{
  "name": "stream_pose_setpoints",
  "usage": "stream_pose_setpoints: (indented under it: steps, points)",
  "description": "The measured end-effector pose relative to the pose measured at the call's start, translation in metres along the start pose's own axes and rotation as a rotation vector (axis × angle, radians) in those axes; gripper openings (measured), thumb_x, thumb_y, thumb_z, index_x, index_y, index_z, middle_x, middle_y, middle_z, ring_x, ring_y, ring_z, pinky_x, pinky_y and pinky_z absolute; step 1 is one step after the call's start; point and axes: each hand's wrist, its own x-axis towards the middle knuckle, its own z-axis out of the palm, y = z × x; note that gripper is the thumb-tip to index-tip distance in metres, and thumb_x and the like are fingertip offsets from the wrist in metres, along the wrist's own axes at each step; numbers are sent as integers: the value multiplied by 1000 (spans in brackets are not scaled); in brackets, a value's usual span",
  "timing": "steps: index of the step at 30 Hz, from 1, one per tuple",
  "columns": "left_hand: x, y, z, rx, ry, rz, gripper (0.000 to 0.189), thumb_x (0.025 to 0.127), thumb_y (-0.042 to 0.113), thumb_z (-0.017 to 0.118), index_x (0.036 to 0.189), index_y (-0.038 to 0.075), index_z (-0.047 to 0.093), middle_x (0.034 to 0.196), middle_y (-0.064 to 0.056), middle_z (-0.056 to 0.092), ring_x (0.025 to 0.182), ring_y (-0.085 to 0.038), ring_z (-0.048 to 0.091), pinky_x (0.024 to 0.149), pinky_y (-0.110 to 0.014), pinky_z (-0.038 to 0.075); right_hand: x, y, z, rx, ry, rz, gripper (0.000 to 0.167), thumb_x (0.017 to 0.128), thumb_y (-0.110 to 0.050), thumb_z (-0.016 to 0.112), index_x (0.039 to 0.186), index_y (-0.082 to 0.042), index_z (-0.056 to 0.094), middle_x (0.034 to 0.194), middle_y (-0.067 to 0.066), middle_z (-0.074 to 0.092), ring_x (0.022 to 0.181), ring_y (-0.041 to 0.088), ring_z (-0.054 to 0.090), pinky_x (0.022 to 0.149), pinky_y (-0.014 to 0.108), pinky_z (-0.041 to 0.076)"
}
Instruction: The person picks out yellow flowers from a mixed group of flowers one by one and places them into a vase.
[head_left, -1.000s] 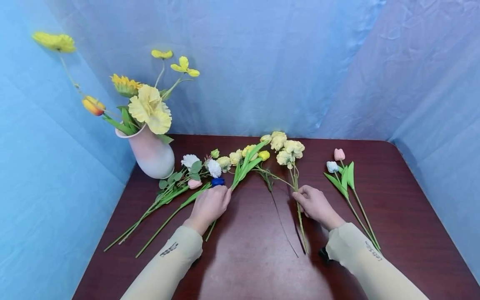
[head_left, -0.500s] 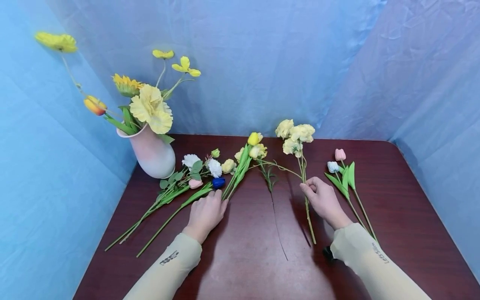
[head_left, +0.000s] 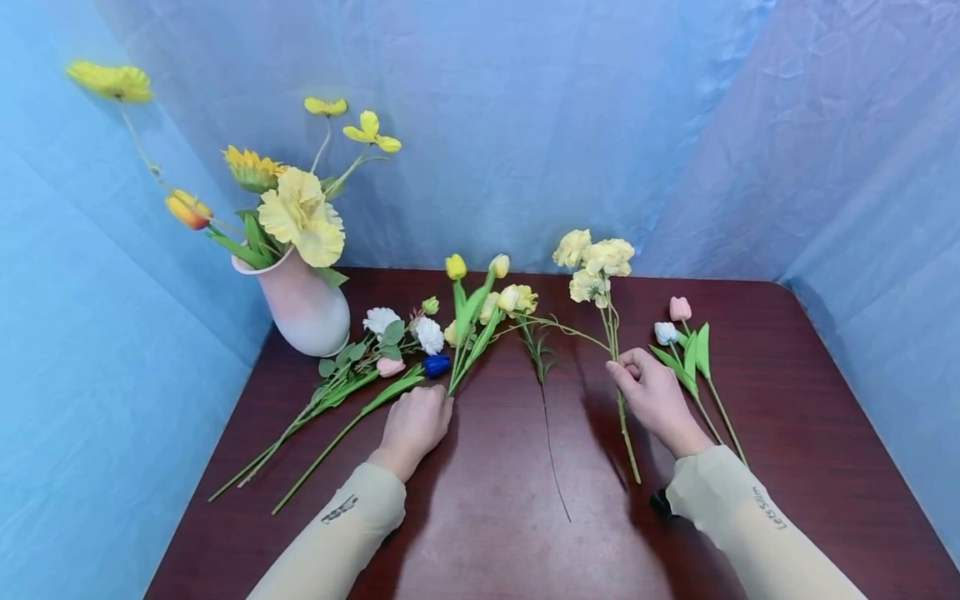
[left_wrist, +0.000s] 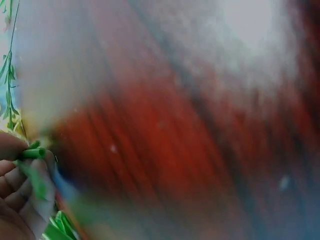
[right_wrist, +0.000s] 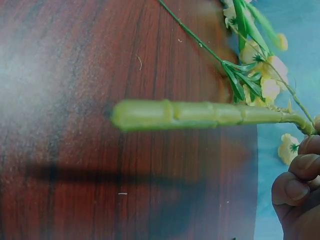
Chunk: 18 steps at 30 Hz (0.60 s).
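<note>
Pale pink, the vase (head_left: pixel 303 312) stands at the left with its flowers; a blue tulip (head_left: pixel 437 365) lies nearer. The left hand (head_left: pixel 416 421) pinches the yellow tulips (head_left: pixel 468 317), which have just swung left and fanned apart. A tendril (head_left: pixel 570 331) runs rightward to the cream blossoms (head_left: pixel 607 254) (the wrist view shows their stem's cut end above its shadow), their stem clamped in the right hand (head_left: pixel 656 400), now slightly farther right. The bunches look better separated, though the tendril probably could snag.

Pale blue curtains (head_left: pixel 495 150) surround a glossy, dark reddish-brown table (head_left: pixel 495 517).
</note>
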Motion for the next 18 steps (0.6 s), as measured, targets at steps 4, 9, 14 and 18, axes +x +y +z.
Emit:
stream_pose_setpoints:
  steps: [4, 9, 14, 18]
  points:
    - [-1, -5, -1, -71, 73, 12, 19, 97, 16, 69, 80, 8, 68, 71, -9, 68, 61, -32, 67, 54, -45, 53, -1, 4, -1, -17, 35, -23, 22, 104, -27, 61, 96, -6, 62, 69, 1, 58, 53, 10, 45, 59, 28, 40]
    - [2, -11, -3, -108, 183, 40, 17, 96, 12, 70, 81, 5, 69, 66, -8, 65, 58, -29, 65, 54, -43, 51, -2, 8, -2, -42, 74, -51, 19, 102, -23, 64, 93, -7, 62, 66, -1, 55, 54, 7, 43, 59, 27, 39]
    - [6, -13, -7, -162, 239, 11, 17, 96, 11, 70, 80, 6, 69, 63, -7, 63, 53, -27, 61, 52, -42, 50, -4, 12, -1, -59, 65, -51, 17, 102, -21, 65, 93, -6, 62, 66, -2, 54, 53, 7, 42, 58, 27, 39]
    - [6, -15, -9, -174, 252, -30, 17, 97, 12, 70, 80, 6, 69, 65, -8, 66, 55, -32, 63, 54, -45, 51, -5, 16, -3, -57, 86, -71, 16, 101, -19, 65, 93, -6, 62, 65, -3, 53, 53, 6, 42, 58, 26, 37]
